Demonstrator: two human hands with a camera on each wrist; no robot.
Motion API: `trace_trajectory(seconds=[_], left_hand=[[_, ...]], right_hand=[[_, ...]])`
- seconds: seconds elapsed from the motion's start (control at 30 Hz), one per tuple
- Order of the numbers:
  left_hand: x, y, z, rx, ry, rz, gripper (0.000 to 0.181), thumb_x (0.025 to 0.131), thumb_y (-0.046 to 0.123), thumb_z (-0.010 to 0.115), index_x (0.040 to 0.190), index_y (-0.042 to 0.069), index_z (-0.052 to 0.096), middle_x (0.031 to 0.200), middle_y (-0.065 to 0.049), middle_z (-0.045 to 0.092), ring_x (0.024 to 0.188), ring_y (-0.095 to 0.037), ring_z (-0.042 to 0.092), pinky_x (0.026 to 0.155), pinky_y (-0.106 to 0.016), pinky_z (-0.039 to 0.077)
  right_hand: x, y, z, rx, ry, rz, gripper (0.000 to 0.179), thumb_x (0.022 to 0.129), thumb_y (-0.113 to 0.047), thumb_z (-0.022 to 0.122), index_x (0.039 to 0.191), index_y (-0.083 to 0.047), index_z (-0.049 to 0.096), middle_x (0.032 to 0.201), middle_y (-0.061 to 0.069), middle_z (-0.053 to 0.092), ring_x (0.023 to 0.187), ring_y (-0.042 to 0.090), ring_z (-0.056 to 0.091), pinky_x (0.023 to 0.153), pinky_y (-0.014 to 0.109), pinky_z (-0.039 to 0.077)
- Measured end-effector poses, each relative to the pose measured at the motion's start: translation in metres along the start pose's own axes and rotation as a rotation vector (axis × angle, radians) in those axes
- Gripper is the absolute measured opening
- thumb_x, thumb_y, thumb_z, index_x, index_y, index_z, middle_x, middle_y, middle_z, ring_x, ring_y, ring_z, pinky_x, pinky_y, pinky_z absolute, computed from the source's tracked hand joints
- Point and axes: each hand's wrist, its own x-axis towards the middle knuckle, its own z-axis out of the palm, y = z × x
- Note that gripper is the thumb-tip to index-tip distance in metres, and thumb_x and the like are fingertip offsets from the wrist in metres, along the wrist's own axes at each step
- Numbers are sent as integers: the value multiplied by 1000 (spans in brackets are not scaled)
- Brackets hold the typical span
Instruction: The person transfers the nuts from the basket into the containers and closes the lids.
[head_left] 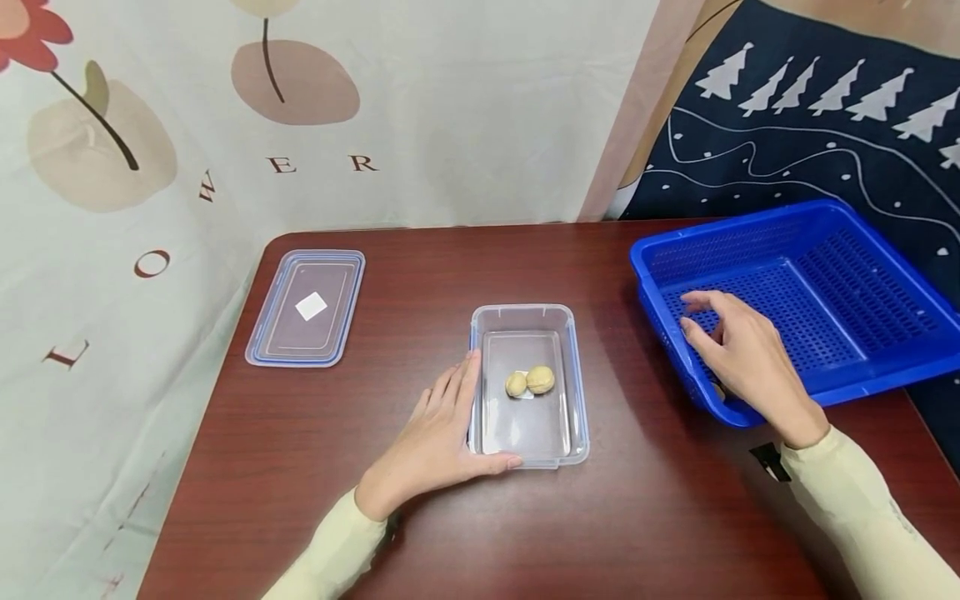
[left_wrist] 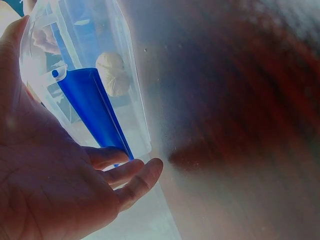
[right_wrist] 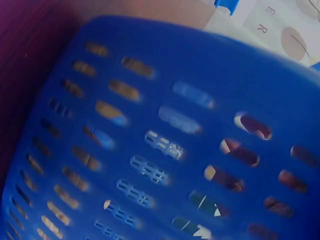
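Note:
On the table stands a clear plastic food container [head_left: 528, 429] with blue side clips, two walnuts [head_left: 540, 379] lying side by side on its bottom. My left hand [head_left: 438, 433] rests against its left wall, fingers along the side and thumb at the near rim. Those fingers lie beside the blue clip [left_wrist: 92, 107] in the left wrist view. Over the near left corner of a blue plastic basket [head_left: 828, 400] is my right hand [head_left: 746, 354], its fingers loosely bent with nothing seen between them. A small brownish piece [head_left: 718, 390] shows below it, mostly hidden. The basket's slotted wall blocks the right wrist view.
The container's lid [head_left: 307, 308], clear with a blue seal and a white label, lies flat at the back left of the table [head_left: 420, 542]. A patterned cloth [head_left: 465, 108] hangs behind, and a dark tree-print fabric [head_left: 795, 142] is beyond the basket.

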Motion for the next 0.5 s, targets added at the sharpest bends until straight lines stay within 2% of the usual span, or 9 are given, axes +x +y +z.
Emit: trace_trajectory(seconds=[0.13,0.2,0.27,0.33,0.4,0.5], left_hand=[[0,1,-1,1,-2,-3,143,80,83,78,176,9,3,177,-17,26,158,-35,31,123,-60,30],[0,1,0,0,-6,-6,143,80,83,78,176,9,3,177,-17,26,158,-36,31,123,-60,30],[0,1,0,-1,-7,-8,143,80,83,77,176,9,2,177,-17,26,158,-36,31,123,-60,29],[1,1,0,-4,-5,-7,143,80,83,77,176,8,3,177,-17,25,158,-36,31,124,-60,29],[0,1,0,-4,0,-2,143,80,82,78,176,8,3,178,-16,25,158,-35,31,124,-60,29],[0,0,0,3,5,10,143,80,81,79,176,6,4,178,-15,23,158,-36,31,123,-60,30]], right_hand=[[4,7,-3,-31,-78,19,41,108,-20,71,144,-1,65,102,16,65,70,23,54,52,33,41],[6,10,-5,-45,-145,30,43,108,-22,70,145,0,63,106,19,67,74,25,58,57,36,45],[10,13,-6,-57,-221,40,46,110,-23,68,147,3,60,117,25,68,81,29,62,66,43,50],[13,15,-7,-65,-293,44,49,111,-23,66,150,5,57,135,32,64,92,36,66,79,54,54],[15,17,-8,-65,-349,53,50,111,-21,64,152,6,54,146,35,58,107,43,66,94,66,50],[17,18,-8,-61,-411,86,51,110,-18,64,154,6,52,152,36,52,123,50,59,106,75,40]])
